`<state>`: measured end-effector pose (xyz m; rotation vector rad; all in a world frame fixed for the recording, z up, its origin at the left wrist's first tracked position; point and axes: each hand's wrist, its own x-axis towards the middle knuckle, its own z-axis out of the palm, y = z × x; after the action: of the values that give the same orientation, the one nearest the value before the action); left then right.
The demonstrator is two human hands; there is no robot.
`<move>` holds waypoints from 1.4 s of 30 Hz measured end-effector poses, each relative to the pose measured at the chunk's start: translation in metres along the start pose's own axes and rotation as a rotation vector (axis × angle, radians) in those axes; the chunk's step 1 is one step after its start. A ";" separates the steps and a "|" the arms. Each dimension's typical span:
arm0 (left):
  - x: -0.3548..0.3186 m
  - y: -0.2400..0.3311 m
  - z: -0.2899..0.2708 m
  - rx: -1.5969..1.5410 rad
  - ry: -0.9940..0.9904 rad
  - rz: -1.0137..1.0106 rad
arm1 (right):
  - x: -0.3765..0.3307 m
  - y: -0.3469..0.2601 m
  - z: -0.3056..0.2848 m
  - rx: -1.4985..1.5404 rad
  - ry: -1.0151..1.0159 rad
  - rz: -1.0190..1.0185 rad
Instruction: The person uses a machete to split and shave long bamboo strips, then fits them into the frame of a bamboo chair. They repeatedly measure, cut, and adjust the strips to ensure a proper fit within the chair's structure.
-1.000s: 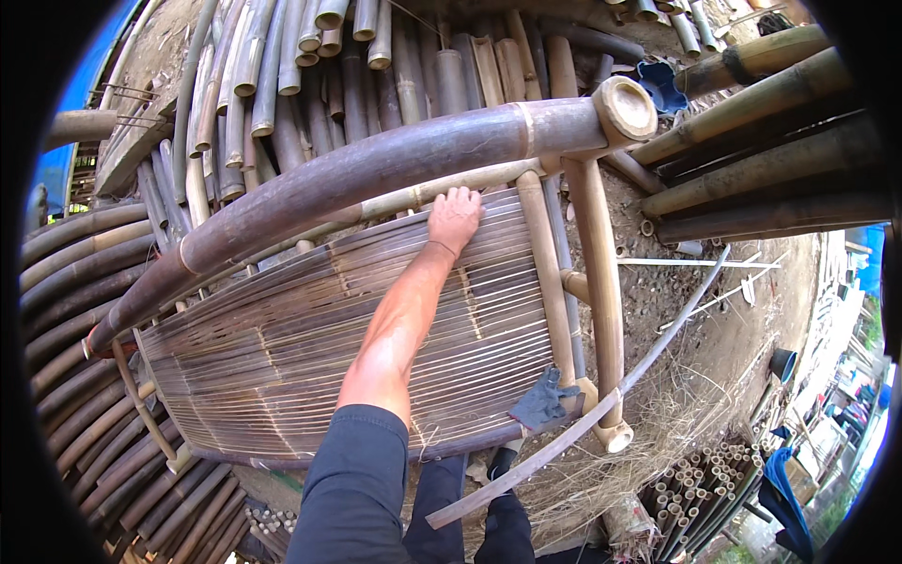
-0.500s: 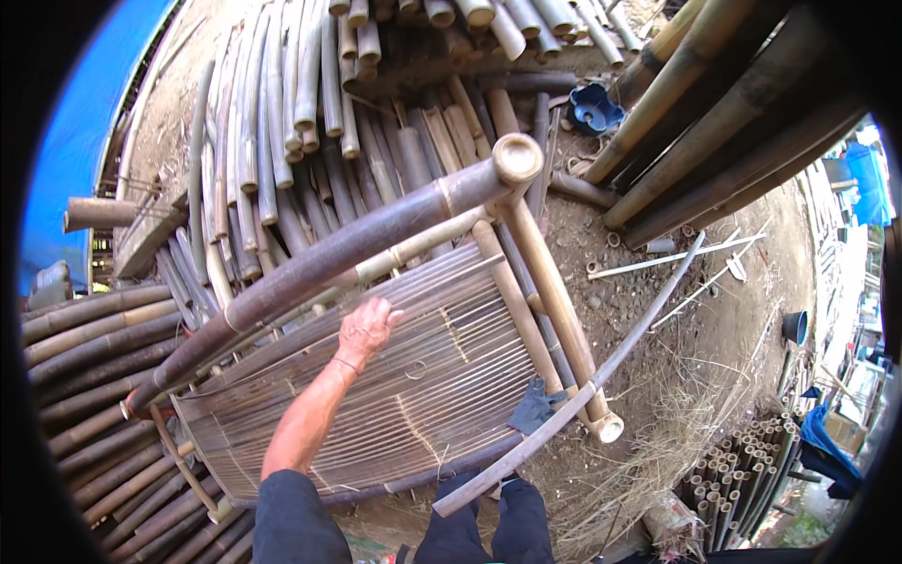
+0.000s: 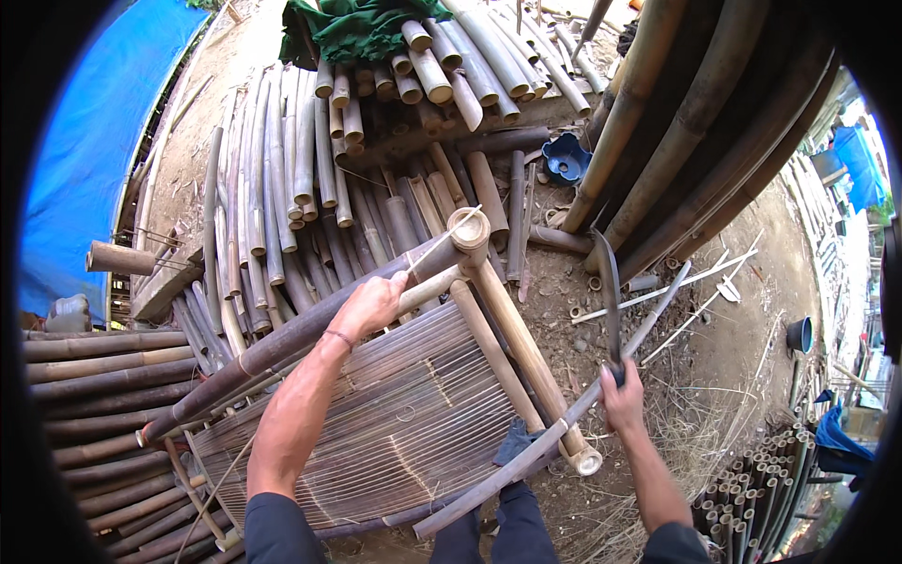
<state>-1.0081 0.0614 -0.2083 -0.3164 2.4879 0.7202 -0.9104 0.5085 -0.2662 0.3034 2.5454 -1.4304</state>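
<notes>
A woven bamboo slat panel (image 3: 395, 423) lies tilted on a frame of thick bamboo poles. My left hand (image 3: 368, 305) grips the dark top pole (image 3: 282, 343) of the frame near its cut end (image 3: 470, 228). My right hand (image 3: 622, 395) is closed on the handle of a long curved blade (image 3: 609, 291) that points upward, just right of a long split bamboo strip (image 3: 564, 423) leaning against the frame. A pale bamboo post (image 3: 526, 357) runs down the panel's right side.
Stacks of bamboo poles (image 3: 310, 169) lie behind the frame and at the left (image 3: 94, 376). Large culms (image 3: 695, 122) lean at the upper right. A blue tarp (image 3: 94, 141), a blue bowl (image 3: 567, 158), green cloth (image 3: 352, 28) and cut bamboo ends (image 3: 761, 479) surround the dirt ground.
The view has tipped and widened. My left hand has slid from the slat panel up onto the dark top pole. My right hand with the curved blade has come into view.
</notes>
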 end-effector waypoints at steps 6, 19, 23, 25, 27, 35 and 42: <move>0.010 0.001 0.014 -0.016 -0.010 -0.079 | 0.125 -0.066 0.072 -0.203 -0.108 -0.446; 0.022 0.002 0.013 0.056 -0.038 -0.031 | 0.193 -0.096 0.122 -0.381 -0.182 -0.521; 0.025 -0.001 0.009 0.051 -0.019 -0.048 | 0.194 -0.085 0.113 -0.246 -0.179 -0.410; 0.026 -0.002 0.007 0.037 -0.086 -0.023 | 0.186 -0.080 0.114 -0.059 -0.199 -0.413; 0.024 -0.002 0.008 0.045 -0.064 -0.022 | 0.182 -0.077 0.118 0.023 -0.062 -0.774; 0.023 0.002 0.010 0.034 -0.049 -0.043 | 0.189 -0.083 0.119 -0.236 -0.231 -0.275; -0.050 0.017 0.055 0.064 0.234 0.323 | 0.156 -0.070 0.114 0.413 0.027 -0.089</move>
<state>-0.9485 0.1095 -0.2135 0.0304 2.8153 0.7636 -1.0708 0.3869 -0.3103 0.2739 2.2883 -1.9951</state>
